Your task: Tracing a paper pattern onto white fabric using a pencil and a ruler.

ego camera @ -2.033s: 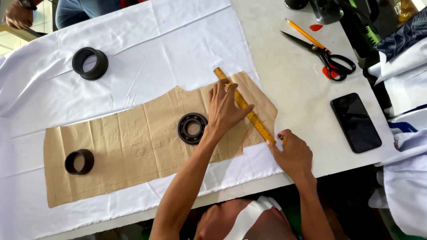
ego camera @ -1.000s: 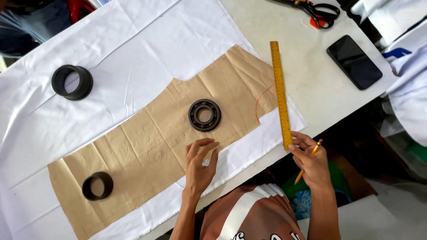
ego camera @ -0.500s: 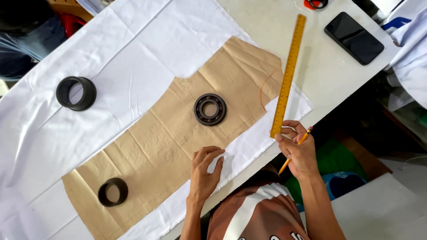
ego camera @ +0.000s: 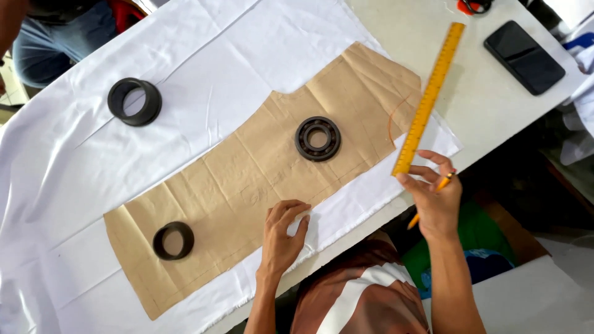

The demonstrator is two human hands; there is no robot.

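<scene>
Head view: left hand rests flat, holding nothing, on the brown paper pattern near the table's front edge; right hand pinches the yellow ruler and pencil; press the pattern firmly to prevent slipping.

Creased matt paper pattern, white cloth

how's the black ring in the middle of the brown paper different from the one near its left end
The middle ring is a flat bearing-like disc with a thick band and a small hole; the left-end ring is a thin-walled, taller collar with a wide hole. The middle ring looks broader across. Both are black, lie hole-up on the brown paper pattern, and touch neither hand.
</scene>
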